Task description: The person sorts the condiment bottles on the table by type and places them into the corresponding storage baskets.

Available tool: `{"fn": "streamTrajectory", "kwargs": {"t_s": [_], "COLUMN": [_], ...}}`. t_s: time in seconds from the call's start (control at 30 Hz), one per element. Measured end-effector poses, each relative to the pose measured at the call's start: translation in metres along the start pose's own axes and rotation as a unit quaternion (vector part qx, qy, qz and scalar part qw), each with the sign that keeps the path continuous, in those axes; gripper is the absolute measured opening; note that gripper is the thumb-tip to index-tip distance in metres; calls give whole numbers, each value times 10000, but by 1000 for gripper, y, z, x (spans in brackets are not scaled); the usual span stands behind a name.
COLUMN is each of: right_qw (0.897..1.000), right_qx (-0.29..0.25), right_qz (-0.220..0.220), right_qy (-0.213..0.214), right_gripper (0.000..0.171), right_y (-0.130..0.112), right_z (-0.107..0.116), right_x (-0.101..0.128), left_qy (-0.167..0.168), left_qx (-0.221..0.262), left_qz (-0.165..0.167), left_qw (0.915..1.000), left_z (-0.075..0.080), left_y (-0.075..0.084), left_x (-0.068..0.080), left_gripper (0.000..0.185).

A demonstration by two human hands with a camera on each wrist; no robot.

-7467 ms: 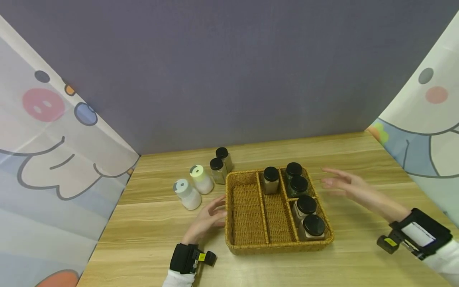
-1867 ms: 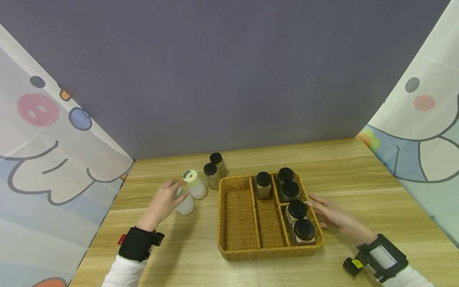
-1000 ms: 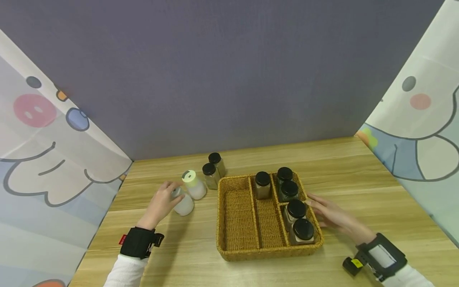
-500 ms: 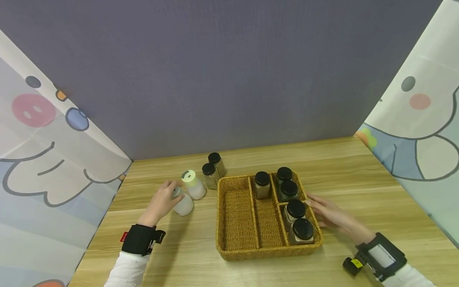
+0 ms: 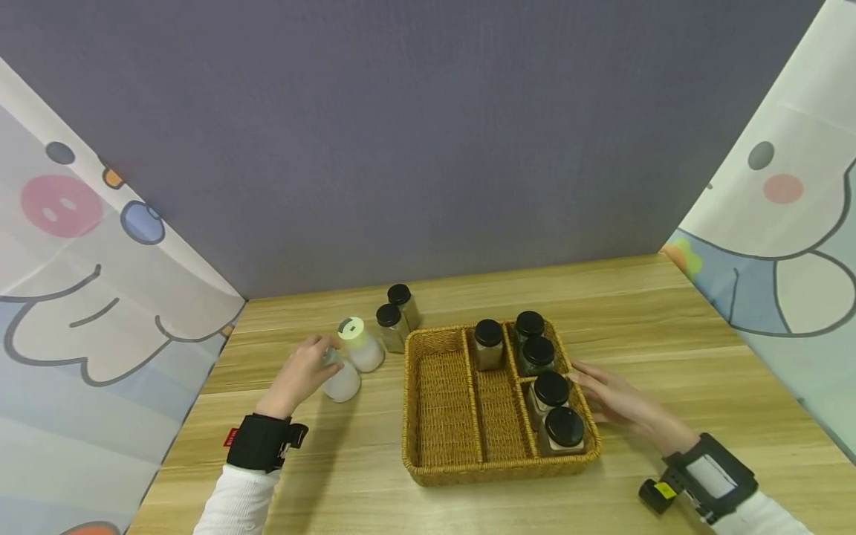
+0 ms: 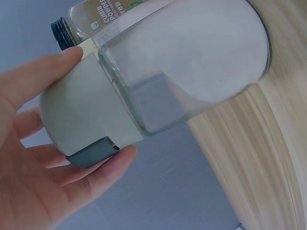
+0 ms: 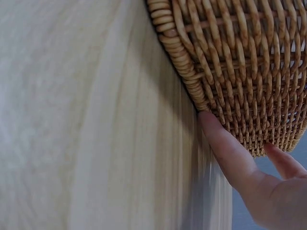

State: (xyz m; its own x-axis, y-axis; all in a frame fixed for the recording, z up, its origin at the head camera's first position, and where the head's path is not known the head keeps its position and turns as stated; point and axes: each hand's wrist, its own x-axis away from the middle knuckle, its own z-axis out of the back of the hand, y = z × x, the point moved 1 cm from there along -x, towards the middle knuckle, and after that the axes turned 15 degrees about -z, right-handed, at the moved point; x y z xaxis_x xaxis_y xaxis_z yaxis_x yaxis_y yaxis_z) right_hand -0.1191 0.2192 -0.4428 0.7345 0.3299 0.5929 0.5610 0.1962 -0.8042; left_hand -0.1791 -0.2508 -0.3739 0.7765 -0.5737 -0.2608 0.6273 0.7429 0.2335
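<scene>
A seasoning jar (image 5: 342, 384) of white powder, with a pale grey-green cap, stands on the table at the left. My left hand (image 5: 299, 377) grips that cap (image 6: 86, 110) from above, thumb on one side and fingers on the other in the left wrist view. To the right is a divided wicker basket (image 5: 495, 470). Against its right wall rests my right hand (image 5: 625, 407), fingers fairly straight and touching the weave (image 7: 254, 72); some of them are hidden by the basket in the head view.
Beside the gripped jar stands a yellow-capped jar (image 5: 362, 347). Two black-lidded spice jars (image 5: 391, 329) are behind it; one label (image 6: 103, 13) reads cumin powder. Several black-lidded jars (image 5: 489, 345) fill the basket's middle-back and right side. A grey wall (image 5: 428, 148) rises behind the table.
My left hand has left the basket's left side and come onto the white-powder jar's cap. My right hand has moved in against the basket's right wall. Over the last second, almost nothing moves.
</scene>
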Motion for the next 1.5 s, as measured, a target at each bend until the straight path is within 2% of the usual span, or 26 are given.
{"fn": "streamTrajectory", "kwargs": {"t_s": [0.4, 0.53, 0.8, 1.07, 1.5], "right_qw": [10000, 10000, 10000, 10000, 9998], "right_qx": [55, -1, -6, -82, -143], "right_qz": [8, 11, 7, 15, 79], "right_qy": [-48, -71, -6, -28, -131], "right_gripper": [73, 73, 73, 72, 71], "right_y": [1, 1, 1, 2, 2], "right_z": [1, 1, 3, 3, 3], "right_x": [1, 0, -1, -1, -2], "left_qy": [-56, 4, -19, -68, -275], "left_qx": [119, 55, -2, -87, 65], "left_qz": [-136, -297, -416, -747, -815], "left_qw": [9998, 9995, 9991, 9971, 9963], "left_z": [1, 4, 14, 23, 37], "left_y": [3, 6, 18, 32, 51], "left_x": [0, -1, -5, -13, -23], "left_gripper": [29, 29, 29, 28, 29]}}
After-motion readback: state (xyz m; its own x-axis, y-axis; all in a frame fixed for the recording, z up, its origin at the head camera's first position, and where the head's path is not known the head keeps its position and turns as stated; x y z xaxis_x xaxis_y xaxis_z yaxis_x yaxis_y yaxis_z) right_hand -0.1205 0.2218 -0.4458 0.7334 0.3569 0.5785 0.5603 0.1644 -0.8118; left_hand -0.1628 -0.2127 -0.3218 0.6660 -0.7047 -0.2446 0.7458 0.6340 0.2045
